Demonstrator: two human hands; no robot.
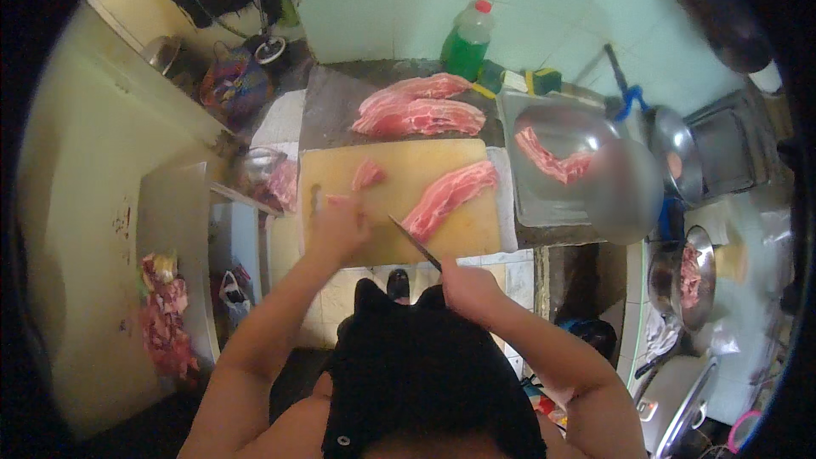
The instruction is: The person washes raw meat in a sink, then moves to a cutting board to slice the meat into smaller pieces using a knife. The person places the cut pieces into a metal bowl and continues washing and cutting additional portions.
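Note:
My right hand (468,284) is closed around the handle of a knife (414,242). Its blade slants up and left over a yellowish cutting board (440,156), its tip beside the lower end of a long strip of raw pork belly (452,197). At the board's left side is my left hand (341,229), palm down and blurred. Its fingertips are at a small meat piece (336,199), mostly hidden; whether they grip it I cannot tell. Just above them lies another cut chunk of meat (368,174).
Behind the board, pork belly slabs (421,105) lie on the dark counter before a bottle of green liquid (468,41). A metal bowl (561,118) holding a meat strip sits right, partly behind a blurred patch. A bowl with meat (261,169) stands left.

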